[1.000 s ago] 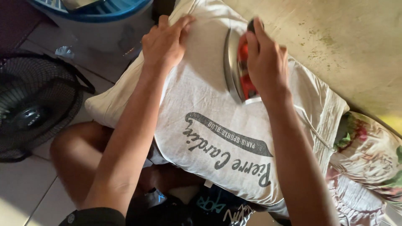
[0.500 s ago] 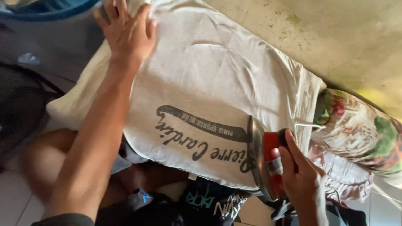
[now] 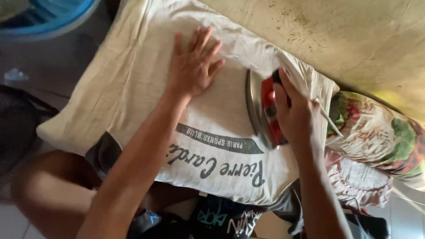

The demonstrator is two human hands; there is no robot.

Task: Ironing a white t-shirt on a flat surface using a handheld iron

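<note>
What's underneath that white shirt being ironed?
The white shirt lies on a cream pillow, whose edge shows at the left. The left hand presses it flat; the right hand grips the iron. The pillow's middle is covered.

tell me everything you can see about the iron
The iron has a red body and a shiny, silvery metal soleplate seen edge-on. It rests on the pale T-shirt just above the shirt's dark printed band, near the wall side. The right hand wraps its handle, hiding most of the top. A thin pale cord runs off behind the hand. The left hand lies flat on the cloth beside it, not touching it.
</note>
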